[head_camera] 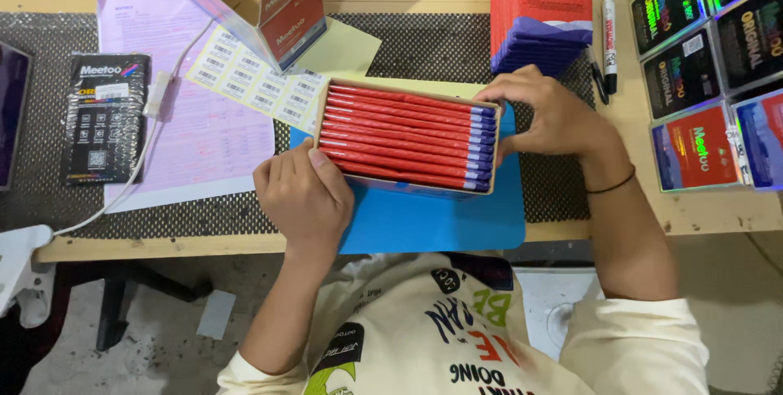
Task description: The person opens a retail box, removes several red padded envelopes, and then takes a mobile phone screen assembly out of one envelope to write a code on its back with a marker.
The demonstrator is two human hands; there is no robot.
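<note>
Both hands [306, 195] [546, 114] gripping box [408, 187], red packets [404, 130] inside

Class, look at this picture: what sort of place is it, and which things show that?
Probably a packing bench in a small workshop. Both hands press on a cardboard box filled with flat red packets; a barcode label sheet and a stack of red packets lie nearby.
</note>
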